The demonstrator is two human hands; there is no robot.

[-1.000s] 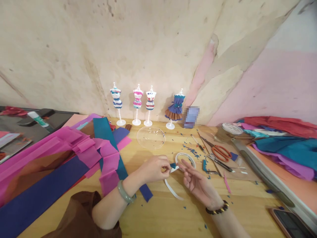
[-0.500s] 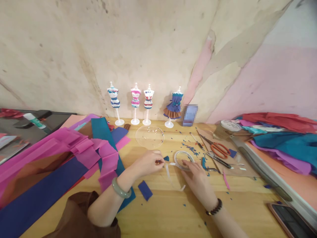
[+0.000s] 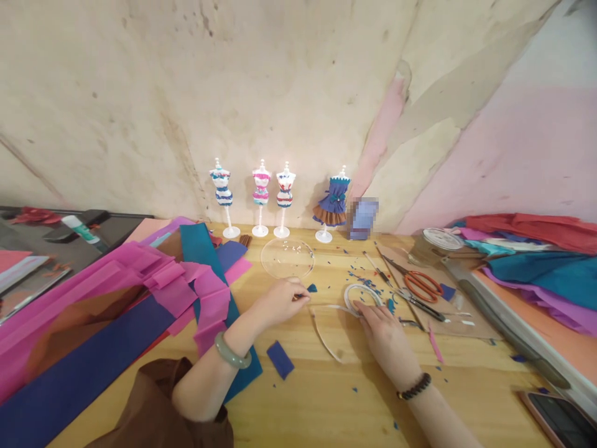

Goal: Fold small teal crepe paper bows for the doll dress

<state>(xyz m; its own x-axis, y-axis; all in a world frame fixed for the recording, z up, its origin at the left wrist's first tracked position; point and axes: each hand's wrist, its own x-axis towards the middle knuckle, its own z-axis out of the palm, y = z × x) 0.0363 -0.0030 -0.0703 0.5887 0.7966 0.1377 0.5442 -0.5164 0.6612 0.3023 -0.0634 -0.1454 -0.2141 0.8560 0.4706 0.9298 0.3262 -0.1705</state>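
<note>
My left hand (image 3: 280,303) is closed in a pinch over the middle of the table. A small teal paper piece (image 3: 312,288) shows at its fingertips; whatever else lies between them is hidden. To the right, my right hand (image 3: 389,339) has its fingers on the near rim of a white tape roll (image 3: 347,297), gripping it against the table. A narrow tape strip (image 3: 321,339) runs from the roll toward my left hand and curls down to the near side. A dark blue paper rectangle (image 3: 280,360) lies below my left hand.
Four small mannequins stand by the wall, one in a blue and brown paper dress (image 3: 332,202). Orange-handled scissors (image 3: 422,286) and pliers-like cutters lie right. Crepe paper strips (image 3: 212,298) cover the left; folded paper (image 3: 545,280) and a phone (image 3: 557,414) are right.
The tape roll has moved right with my right hand. My left hand has shifted slightly away from me with the teal piece, and the tape strip between the hands is straighter.
</note>
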